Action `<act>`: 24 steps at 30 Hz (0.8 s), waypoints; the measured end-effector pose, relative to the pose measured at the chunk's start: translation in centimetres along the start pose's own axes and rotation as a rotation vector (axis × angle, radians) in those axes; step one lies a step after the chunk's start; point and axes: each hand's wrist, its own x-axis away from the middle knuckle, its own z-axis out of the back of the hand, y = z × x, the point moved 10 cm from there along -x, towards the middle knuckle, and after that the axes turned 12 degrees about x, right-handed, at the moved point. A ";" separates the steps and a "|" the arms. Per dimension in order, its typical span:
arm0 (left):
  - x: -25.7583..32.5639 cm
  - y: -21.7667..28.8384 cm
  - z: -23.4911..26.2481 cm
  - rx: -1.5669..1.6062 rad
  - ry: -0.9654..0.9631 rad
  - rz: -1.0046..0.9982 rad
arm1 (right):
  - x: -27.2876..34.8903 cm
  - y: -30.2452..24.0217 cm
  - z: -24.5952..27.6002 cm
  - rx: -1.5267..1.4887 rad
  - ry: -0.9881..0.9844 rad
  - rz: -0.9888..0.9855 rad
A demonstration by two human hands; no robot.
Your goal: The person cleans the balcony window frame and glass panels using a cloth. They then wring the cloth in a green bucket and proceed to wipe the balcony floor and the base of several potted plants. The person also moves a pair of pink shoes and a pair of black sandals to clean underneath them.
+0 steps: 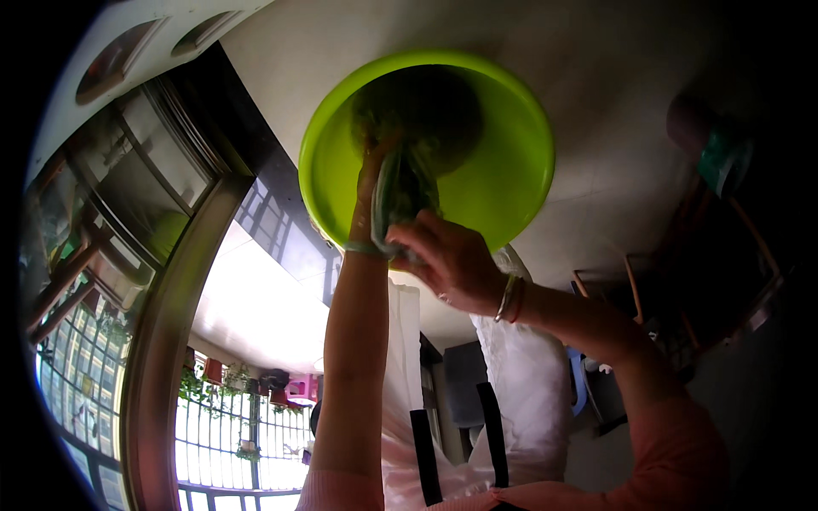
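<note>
A lime-green plastic basin [530, 183] stands in front of me, with a dark mass [426, 106] in deep shade at its far side; what that is I cannot make out. Over the basin's near part lies a long, glossy dark green bundle [407, 183] with a pale edge, perhaps in thin plastic. My right hand [456, 262], a bangle at its wrist, is closed on the bundle's near end at the rim. Inside the basin, my left hand [372, 170] lies along the bundle's left side, its dim fingers curled at the far end. A pale green bangle circles my left wrist.
The basin stands on a pale floor [596, 94]. To the left runs a sliding glass door with a brown frame [175, 315], and potted plants [234, 375] stand beyond it by a barred window. Wooden furniture and a green item [726, 162] are dim at the right.
</note>
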 end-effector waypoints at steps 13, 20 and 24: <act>0.1 -1.8 7.0 0.102 0.108 -0.221 | -5.9 6.5 -2.5 0.012 0.347 -0.149; 0.8 1.5 5.5 -0.442 0.451 -0.333 | -9.5 24.1 -6.1 0.387 -0.004 -0.591; 0.8 2.5 3.9 -0.359 0.382 -0.319 | -10.2 23.8 -7.6 0.670 0.087 -0.351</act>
